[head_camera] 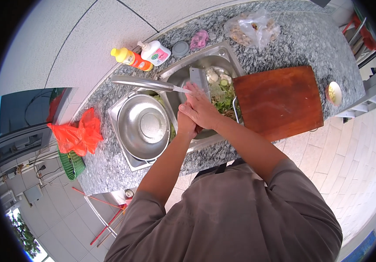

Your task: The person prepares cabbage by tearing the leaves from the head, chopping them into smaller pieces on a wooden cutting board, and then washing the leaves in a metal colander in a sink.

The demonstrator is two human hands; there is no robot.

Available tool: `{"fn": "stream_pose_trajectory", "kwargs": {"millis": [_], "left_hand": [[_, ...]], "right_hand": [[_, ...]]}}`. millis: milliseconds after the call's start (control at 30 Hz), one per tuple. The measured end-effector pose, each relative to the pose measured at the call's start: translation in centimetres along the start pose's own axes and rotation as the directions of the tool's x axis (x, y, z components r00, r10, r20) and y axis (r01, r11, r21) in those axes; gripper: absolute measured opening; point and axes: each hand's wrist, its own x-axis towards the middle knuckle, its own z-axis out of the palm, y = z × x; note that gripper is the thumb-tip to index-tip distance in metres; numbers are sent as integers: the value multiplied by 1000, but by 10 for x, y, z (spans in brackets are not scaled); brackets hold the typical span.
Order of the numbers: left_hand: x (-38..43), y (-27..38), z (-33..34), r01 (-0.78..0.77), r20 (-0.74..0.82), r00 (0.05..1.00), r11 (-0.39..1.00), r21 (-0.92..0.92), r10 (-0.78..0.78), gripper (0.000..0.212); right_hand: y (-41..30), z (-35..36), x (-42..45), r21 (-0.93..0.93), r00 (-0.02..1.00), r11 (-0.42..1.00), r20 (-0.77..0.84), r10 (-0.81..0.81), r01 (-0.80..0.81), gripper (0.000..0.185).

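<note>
My right hand (204, 109) lies across my left hand (186, 123) above the steel sink (237, 60), its fingers stretched toward the faucet. Part of my left hand is hidden beneath it, so its fingers are hard to make out. I see no object in either hand. Water runs from the metal faucet (145, 83) onto the fingers of my right hand. Behind the hands, a cleaver-like metal blade (198, 78) with a small hole leans in the basin. Next to it are green vegetable scraps (222, 93) and pale pieces. A steel colander (143, 127) sits over the left basin.
A wooden cutting board (279, 103) overlaps the sink's right side. Behind the sink stand a yellow-capped bottle (131, 59), a pump bottle (155, 53), a grey lid (180, 49) and a filled clear bag (253, 28). A red plastic bag (80, 132) lies left, a small bowl (333, 93) right.
</note>
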Motion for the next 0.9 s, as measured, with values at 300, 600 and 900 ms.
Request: {"fn": "stream_pose_trajectory", "kwargs": {"millis": [300,600,900], "left_hand": [[-25,17,-52,6,200,978,977,213,-49,38],[-15,18,-46,126,115,980,956,264,-161,43],[29,-2,-51,146,148,977,986,78,-157,33]], "right_hand": [[23,26,63,173,988,973,-16,156,-151,85],[25,35,53,261,905,884,-77,418,-387,95],[1,19,14,346,980,917,30,199,-197,94]]}}
